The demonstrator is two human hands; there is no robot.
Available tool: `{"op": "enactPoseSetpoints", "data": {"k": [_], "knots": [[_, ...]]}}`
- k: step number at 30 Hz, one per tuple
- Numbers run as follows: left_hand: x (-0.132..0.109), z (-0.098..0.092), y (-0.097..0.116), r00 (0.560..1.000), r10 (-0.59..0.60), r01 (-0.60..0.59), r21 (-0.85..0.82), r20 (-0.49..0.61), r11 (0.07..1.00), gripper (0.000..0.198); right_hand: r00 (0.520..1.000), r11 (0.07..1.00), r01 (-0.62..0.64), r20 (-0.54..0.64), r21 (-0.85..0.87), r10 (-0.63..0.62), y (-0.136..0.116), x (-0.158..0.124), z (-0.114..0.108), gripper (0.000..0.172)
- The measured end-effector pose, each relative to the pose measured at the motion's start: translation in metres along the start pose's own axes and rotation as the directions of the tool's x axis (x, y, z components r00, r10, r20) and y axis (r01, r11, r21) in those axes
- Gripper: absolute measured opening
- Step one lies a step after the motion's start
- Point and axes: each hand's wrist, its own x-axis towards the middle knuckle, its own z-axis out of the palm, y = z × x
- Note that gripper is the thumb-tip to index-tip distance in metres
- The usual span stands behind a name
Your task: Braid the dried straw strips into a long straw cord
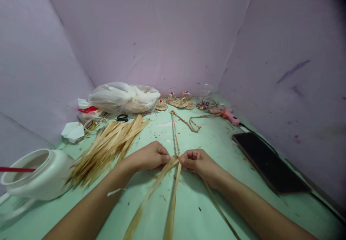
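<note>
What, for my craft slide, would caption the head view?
Left hand and right hand handle flat strands at the near end of a thin braid above a green table.

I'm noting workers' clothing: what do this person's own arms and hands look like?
The left forearm and right forearm are bare, with no sleeves in view. The left hand and right hand wear no gloves, and no ring, watch or bracelet shows. A thin white strip shows at the left forearm's edge; whether it is attached is unclear.

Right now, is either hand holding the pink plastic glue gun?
No: the glue gun lies apart, while the left hand and right hand are at the tan fibre braid.
</note>
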Motion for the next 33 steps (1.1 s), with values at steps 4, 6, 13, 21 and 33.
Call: {"op": "enactPoseSetpoints", "data": {"k": [4, 6, 13, 21, 33], "knots": [[0.011, 0.015, 0.000, 0.976, -0.194, 0.166, -0.242, -0.099, 0.956, 0.028, 1.000, 1.000, -0.004, 0.005, 0.023, 0.004, 0.001, 0.000, 0.000, 0.019], [0.015, 0.018, -0.001, 0.965, -0.239, 0.193, -0.329, -0.106, 0.924, 0.025, 1.000, 1.000, 0.005, 0.006, 0.031, -0.005, 0.002, 0.001, -0.001, 0.019], [0.014, 0.014, -0.002, 0.960, -0.262, 0.195, -0.432, -0.099, 0.880, 0.031, 1.000, 1.000, 0.013, 0.004, 0.018, -0.013, 0.002, 0.001, -0.001, 0.017], [0.009, 0.004, -0.005, 0.980, -0.188, 0.198, -0.395, 0.065, 0.897, 0.024, 1.000, 1.000, 0.013, 0.001, 0.003, -0.013, 0.001, 0.000, -0.001, 0.016], [0.019, 0.018, -0.006, 0.935, -0.353, 0.335, -0.421, 0.038, 0.843, 0.026, 0.999, 1.000, 0.027, -0.024, -0.005, -0.027, -0.002, -0.001, 0.001, 0.015]]}}
